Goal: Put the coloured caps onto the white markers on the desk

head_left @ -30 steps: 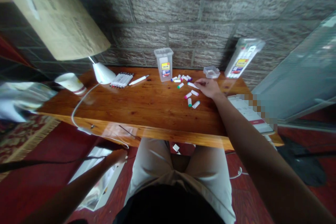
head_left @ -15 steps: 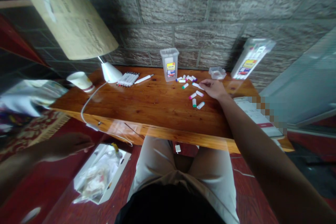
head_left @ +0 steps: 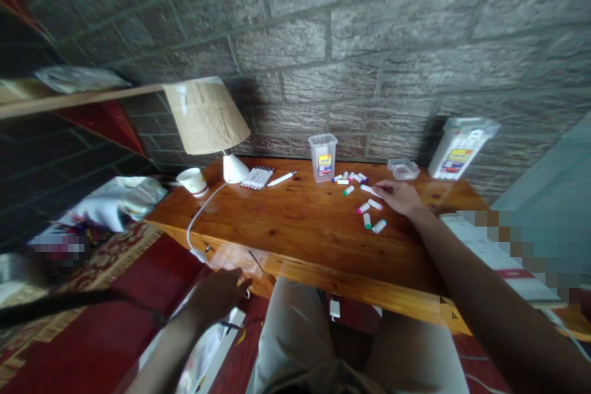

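Note:
My right hand [head_left: 397, 196] rests on the wooden desk [head_left: 295, 228] with its fingertips pinched on a white marker [head_left: 369, 189]. Several short marker caps [head_left: 369, 212] with coloured ends lie scattered around it. A clear plastic marker box [head_left: 322, 157] stands upright just behind the caps. My left hand [head_left: 219, 292] hangs below the desk's front edge, over a white box on the floor [head_left: 217, 351]; its fingers are curled, and whether they hold anything is unclear.
A row of markers [head_left: 257, 177] and one loose pen [head_left: 281, 179] lie near a white lamp [head_left: 207, 120] whose cable trails off the desk. A paper cup [head_left: 192, 181], a small clear tray [head_left: 403, 168] and a leaning marker pack [head_left: 462, 148] stand along the brick wall. Papers [head_left: 498, 252] sit right.
The view has tilted up and shifted left. My left hand has swung from the far left in toward the desk's front edge. My right hand stays on the white marker.

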The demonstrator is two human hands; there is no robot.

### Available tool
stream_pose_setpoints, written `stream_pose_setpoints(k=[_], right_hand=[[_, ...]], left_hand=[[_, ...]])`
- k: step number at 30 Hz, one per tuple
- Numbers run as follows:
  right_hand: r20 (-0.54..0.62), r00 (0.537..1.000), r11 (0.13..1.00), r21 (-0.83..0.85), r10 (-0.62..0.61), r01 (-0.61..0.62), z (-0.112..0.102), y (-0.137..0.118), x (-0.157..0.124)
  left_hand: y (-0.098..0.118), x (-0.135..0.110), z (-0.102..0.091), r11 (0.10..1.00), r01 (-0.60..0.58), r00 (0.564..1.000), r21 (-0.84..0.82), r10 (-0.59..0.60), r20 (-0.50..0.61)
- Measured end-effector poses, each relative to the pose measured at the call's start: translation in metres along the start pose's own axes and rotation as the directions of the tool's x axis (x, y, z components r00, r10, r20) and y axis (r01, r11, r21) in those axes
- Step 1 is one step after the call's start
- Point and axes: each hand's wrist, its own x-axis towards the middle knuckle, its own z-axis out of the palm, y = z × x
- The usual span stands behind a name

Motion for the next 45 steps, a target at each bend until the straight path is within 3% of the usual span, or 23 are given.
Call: stream_pose_setpoints(k=[4, 7, 8, 11, 13, 15, 17, 20, 22, 24, 26, 28, 36, 41, 45], right_hand=[[0.006, 1.000, 1.000, 0.028, 0.001, -0.002, -0.001, -0.002, -0.002], [0.025, 1.000, 1.000, 0.029, -0.005, 0.004, -0.003, -0.007, -0.004], [0.030, 0.999, 0.999, 0.030, -0.012, 0.011, -0.003, -0.008, -0.005], [0.026, 0.999, 0.999, 0.016, -0.028, 0.028, -0.004, -0.010, -0.006], [0.023, 0.999, 0.999, 0.024, -0.030, 0.029, -0.003, -0.011, -0.006], [0.030, 1.000, 1.000, 0.018, -0.009, 0.008, -0.003, -0.013, -0.006], [0.050, 0.999, 1.000, -0.004, -0.018, 0.019, -0.004, -0.016, -0.006], [0.048, 0.998, 0.999, -0.021, -0.028, 0.029, -0.007, -0.021, -0.007], [0.055, 0.998, 0.999, -0.025, -0.037, 0.039, -0.009, -0.023, -0.009], [0.063, 0.998, 0.999, -0.028, -0.025, 0.026, -0.010, -0.024, -0.010], [0.063, 0.998, 1.000, -0.025, 0.001, 0.001, -0.010, -0.025, -0.010], [0.061, 0.998, 1.000, -0.014, 0.006, -0.005, -0.010, -0.025, -0.010], [0.066, 0.998, 0.999, -0.044, -0.011, 0.014, -0.011, -0.023, -0.009], [0.064, 0.998, 0.999, -0.049, 0.017, -0.014, -0.010, -0.026, -0.010], [0.066, 0.998, 0.998, -0.055, 0.014, -0.011, -0.012, -0.029, -0.011]], left_hand=[[0.102, 0.046, -0.036, 0.987, -0.138, 0.974, -0.087, 0.119, -0.195], [0.147, 0.111, -0.069, 0.975, -0.148, 0.919, -0.165, 0.074, -0.387], [0.153, 0.136, -0.076, 0.976, -0.143, 0.895, -0.166, 0.056, -0.442], [0.151, 0.204, -0.080, 0.993, 0.031, 0.815, -0.112, -0.090, -0.572], [0.137, 0.233, -0.072, 0.993, 0.092, 0.818, -0.067, -0.114, -0.564], [0.122, 0.247, -0.062, 0.994, 0.107, 0.847, -0.029, -0.106, -0.520], [0.110, 0.250, -0.055, 0.991, 0.133, 0.874, -0.016, -0.125, -0.470], [0.105, 0.245, -0.051, 0.998, 0.065, 0.884, 0.019, -0.049, -0.465], [0.110, 0.240, -0.051, 0.998, -0.059, 0.896, -0.021, 0.044, -0.442], [0.115, 0.237, -0.050, 0.961, -0.260, 0.891, -0.099, 0.199, -0.408], [0.119, 0.234, -0.050, 0.860, -0.463, 0.855, -0.213, 0.370, -0.365], [0.121, 0.233, -0.051, 0.760, -0.551, 0.830, -0.343, 0.461, -0.313], [0.131, 0.223, -0.052, 0.703, -0.404, 0.885, -0.585, 0.462, -0.055], [0.152, 0.217, -0.057, 0.479, -0.292, 0.835, -0.828, 0.550, 0.024], [0.181, 0.224, -0.062, 0.277, -0.188, 0.794, -0.942, 0.607, 0.020]])
